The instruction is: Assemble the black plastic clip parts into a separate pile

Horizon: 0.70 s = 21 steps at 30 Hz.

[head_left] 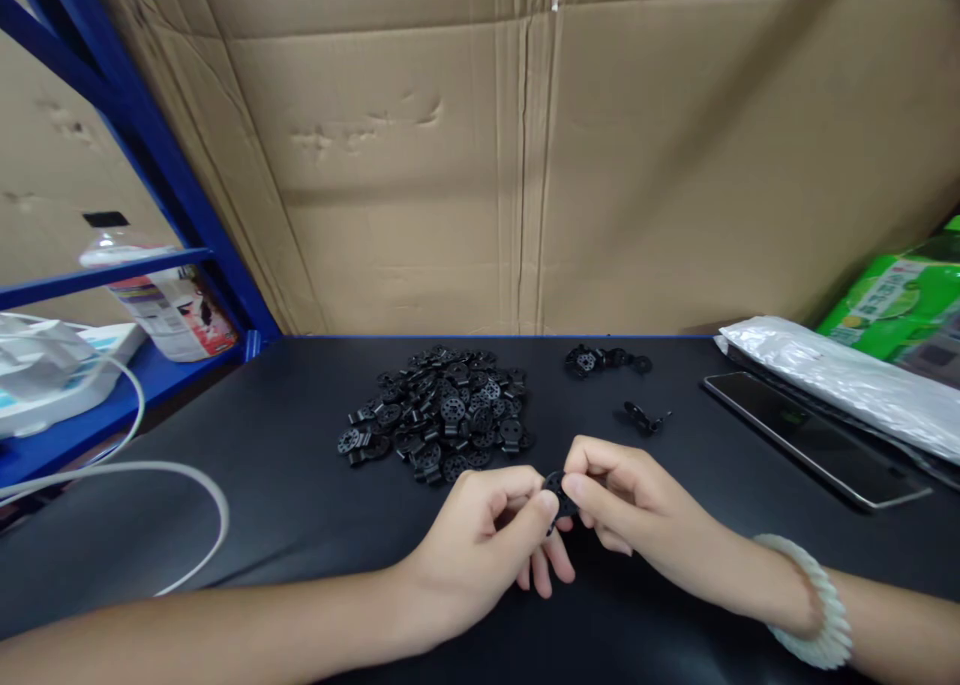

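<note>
My left hand point(491, 545) and my right hand point(630, 510) meet near the front of the black table point(300, 485), both pinching one small black plastic part point(559, 490) between thumb and fingertips. Just beyond the hands lies a pile of several black round perforated parts point(442, 415). A smaller cluster of the same parts point(604, 361) sits further back to the right. One loose black piece point(643, 419) lies alone just above my right hand. A white beaded bracelet point(814, 605) circles my right wrist.
A phone point(814, 435) lies flat at the right, beside a silvery plastic bag point(840, 375) and a green package point(896, 300). A cardboard wall point(525, 165) closes the back. Left: blue shelf frame point(142, 135), plastic bottle point(161, 300), white cable point(187, 485).
</note>
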Motion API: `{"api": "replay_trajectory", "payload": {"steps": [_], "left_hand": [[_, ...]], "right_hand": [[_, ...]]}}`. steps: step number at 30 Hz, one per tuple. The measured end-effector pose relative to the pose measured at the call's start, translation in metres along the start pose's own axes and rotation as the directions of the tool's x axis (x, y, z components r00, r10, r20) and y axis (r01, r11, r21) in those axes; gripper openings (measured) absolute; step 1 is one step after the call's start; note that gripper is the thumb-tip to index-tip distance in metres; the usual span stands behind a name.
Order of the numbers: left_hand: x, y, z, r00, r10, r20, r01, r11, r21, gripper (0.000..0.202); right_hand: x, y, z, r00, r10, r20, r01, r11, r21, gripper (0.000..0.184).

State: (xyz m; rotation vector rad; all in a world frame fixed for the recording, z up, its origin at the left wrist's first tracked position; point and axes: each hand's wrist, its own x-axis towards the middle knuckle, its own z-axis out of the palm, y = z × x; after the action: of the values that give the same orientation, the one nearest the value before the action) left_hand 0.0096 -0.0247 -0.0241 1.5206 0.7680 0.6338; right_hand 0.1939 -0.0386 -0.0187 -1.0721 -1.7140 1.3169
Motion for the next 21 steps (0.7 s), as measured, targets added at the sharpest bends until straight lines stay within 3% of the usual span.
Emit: {"api": "replay_trajectory", "payload": {"steps": [4, 21], "left_hand": [[-0.0014, -0.0003, 0.0017, 1.000, -0.007, 0.007, 0.007, 1.000, 0.015, 0.034], [-0.0039, 0.0057, 0.0049, 0.996, -0.083, 0.023, 0.084, 0.993, -0.086, 0.038]], "right_hand": [[-0.0004, 0.0004, -0.0007, 0.997, 0.028, 0.078, -0.028, 1.000, -0.004, 0.041], [-0.0014, 0.0054, 0.0038, 0.992, -0.126, -0.020, 0.115, 0.954, -0.278, 0.048]]}}
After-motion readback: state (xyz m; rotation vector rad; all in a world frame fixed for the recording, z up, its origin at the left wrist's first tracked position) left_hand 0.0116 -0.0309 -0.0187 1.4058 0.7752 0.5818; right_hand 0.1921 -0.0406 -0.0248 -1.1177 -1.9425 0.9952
